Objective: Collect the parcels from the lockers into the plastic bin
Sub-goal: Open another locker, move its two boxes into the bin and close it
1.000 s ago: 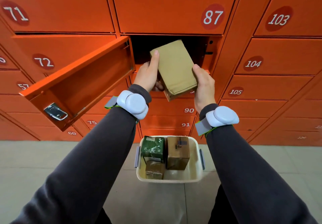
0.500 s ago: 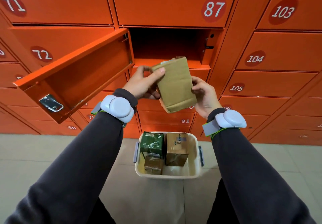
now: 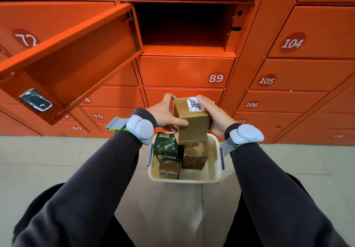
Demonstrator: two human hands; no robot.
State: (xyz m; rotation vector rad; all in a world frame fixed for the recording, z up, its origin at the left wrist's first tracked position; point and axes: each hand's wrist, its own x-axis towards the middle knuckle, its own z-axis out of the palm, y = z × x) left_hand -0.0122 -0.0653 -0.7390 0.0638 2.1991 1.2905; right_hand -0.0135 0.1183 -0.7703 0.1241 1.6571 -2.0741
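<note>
A brown cardboard parcel (image 3: 193, 121) with a white label reading 2687 hangs just above the far rim of the cream plastic bin (image 3: 212, 177) on the floor. My left hand (image 3: 165, 115) grips its left side and my right hand (image 3: 213, 115) its right side. Inside the bin lie a green parcel (image 3: 166, 147), a brown box (image 3: 195, 157) and a smaller brown box (image 3: 169, 168). The locker compartment (image 3: 184, 26) above number 89 stands open, dark and with nothing visible inside.
The open locker door (image 3: 76, 54) swings out to the left at head height, its metal latch (image 3: 35, 100) near me. Shut orange lockers fill the wall. Beige floor tiles surround the bin. My dark sleeves fill the lower frame.
Both hands have lowered the brown parcel from the open locker's mouth down to just above the bin. My view has tilted downward and moved closer.
</note>
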